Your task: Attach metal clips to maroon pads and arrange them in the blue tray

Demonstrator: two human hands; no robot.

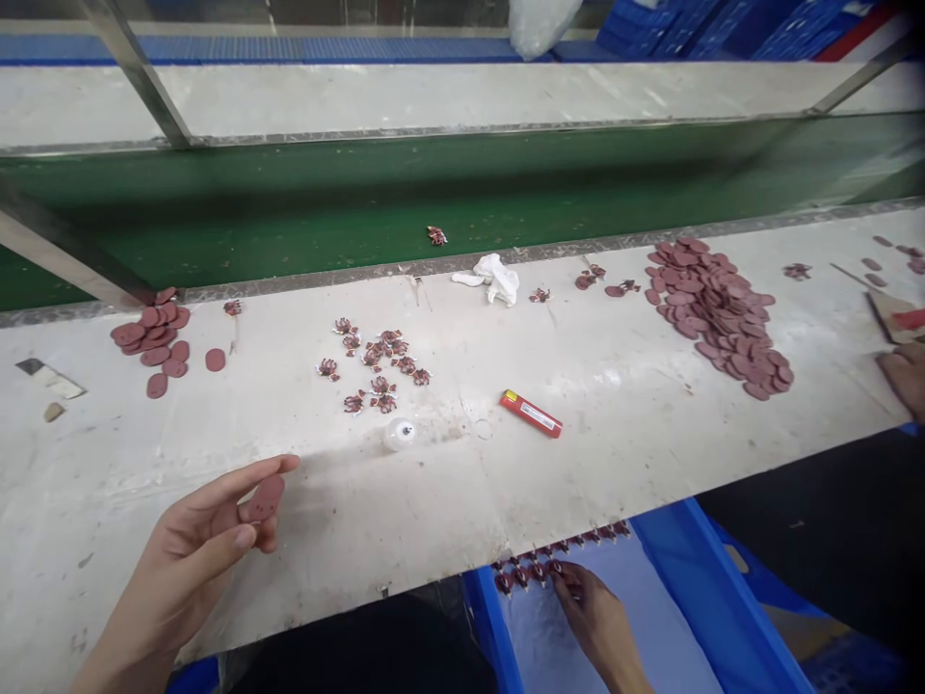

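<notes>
My left hand hangs over the near edge of the white work table, pinching a maroon rubbery disc with small holes between thumb and fingers. Lower down, my right hand reaches past the table edge into a blue crate. Its fingertips rest on a row of small maroon spiky pieces lying on a pale liner. Whether those fingers grip one piece is hard to tell.
Loose spiky pieces, a large disc pile, a smaller disc pile, a red lighter, a white cloth and a small clear container lie on the table. Behind runs a green belt. Another person's hand shows far right.
</notes>
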